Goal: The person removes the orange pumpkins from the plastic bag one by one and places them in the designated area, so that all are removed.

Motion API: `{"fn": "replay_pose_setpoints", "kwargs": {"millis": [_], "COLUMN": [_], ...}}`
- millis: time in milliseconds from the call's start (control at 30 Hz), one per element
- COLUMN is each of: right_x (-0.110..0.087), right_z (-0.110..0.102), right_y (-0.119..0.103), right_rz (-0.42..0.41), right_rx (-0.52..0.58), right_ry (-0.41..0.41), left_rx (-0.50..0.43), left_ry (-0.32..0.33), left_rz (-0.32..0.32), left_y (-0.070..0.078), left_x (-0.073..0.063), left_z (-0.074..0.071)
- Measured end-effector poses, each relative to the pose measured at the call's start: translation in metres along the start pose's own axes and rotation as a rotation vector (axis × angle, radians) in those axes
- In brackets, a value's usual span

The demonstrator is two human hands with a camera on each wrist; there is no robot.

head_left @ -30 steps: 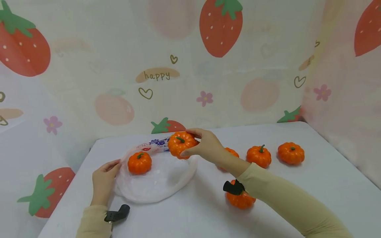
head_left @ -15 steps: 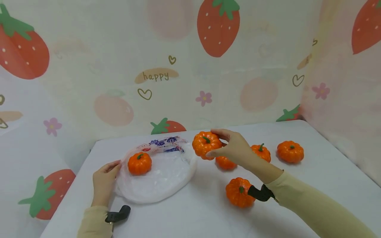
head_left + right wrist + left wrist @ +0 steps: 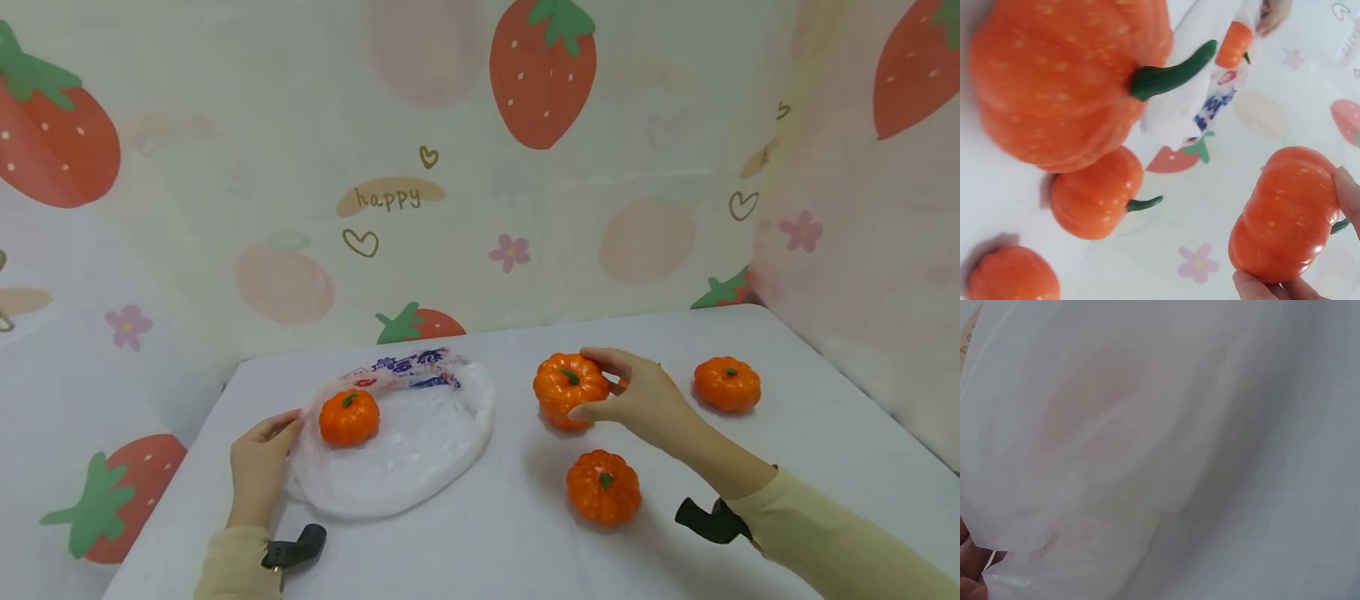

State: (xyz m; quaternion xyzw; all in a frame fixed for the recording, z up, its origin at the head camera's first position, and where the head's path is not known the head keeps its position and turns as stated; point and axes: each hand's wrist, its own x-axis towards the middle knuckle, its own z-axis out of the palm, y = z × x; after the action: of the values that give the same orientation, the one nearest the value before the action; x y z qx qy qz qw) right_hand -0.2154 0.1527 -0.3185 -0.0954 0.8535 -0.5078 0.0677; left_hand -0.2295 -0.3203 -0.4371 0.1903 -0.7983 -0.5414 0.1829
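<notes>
My left hand [image 3: 258, 471] pinches the left edge of a translucent white plastic bag [image 3: 420, 467] lying open on the table; its blue and red print faces the back. In the left wrist view, the bag [image 3: 1104, 487] fills most of the picture, with fingertips at its lower left corner. One small orange pumpkin [image 3: 349, 418] sits at the bag's left side. My right hand [image 3: 648, 400] grips another pumpkin [image 3: 566, 385] by its right side, thumb in front, above the table. The right wrist view shows this held pumpkin [image 3: 1288, 215] from below, between thumb and fingers.
Nearest on the table is a pumpkin [image 3: 603, 489], large in the right wrist view. Another pumpkin [image 3: 727, 385] stands at the back right. The right wrist view shows two more pumpkins, one [image 3: 1094, 197] mostly hidden from the head camera. A printed strawberry backdrop [image 3: 510, 183] rises behind.
My right hand has carried its pumpkin rightward and slightly down, from over the bag to over the table right of it. The left hand stays at the bag's edge.
</notes>
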Motion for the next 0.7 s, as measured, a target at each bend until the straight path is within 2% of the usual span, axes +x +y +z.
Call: {"fn": "replay_pose_setpoints", "kwargs": {"millis": [133, 300, 467, 567, 700], "right_x": [-0.009, -0.02, -0.03, -0.035, -0.043], "right_z": [-0.008, -0.019, -0.03, -0.035, -0.043], "right_y": [0.01, 0.026, 0.043, 0.052, 0.065], "right_rz": [0.053, 0.094, 0.13, 0.139, 0.144], "right_rx": [-0.046, -0.079, -0.069, -0.067, -0.125], "right_ry": [0.035, 0.059, 0.064, 0.069, 0.08], "left_rx": [-0.012, -0.023, -0.016, -0.013, -0.011], "left_ry": [-0.004, -0.01, -0.007, 0.0, 0.003], "left_rz": [-0.004, 0.021, 0.017, 0.011, 0.004], "left_y": [0.0, 0.002, 0.003, 0.003, 0.002], "left_x": [-0.001, -0.001, -0.003, -0.004, -0.003], "left_z": [0.0, 0.001, 0.0, 0.0, -0.002]}}
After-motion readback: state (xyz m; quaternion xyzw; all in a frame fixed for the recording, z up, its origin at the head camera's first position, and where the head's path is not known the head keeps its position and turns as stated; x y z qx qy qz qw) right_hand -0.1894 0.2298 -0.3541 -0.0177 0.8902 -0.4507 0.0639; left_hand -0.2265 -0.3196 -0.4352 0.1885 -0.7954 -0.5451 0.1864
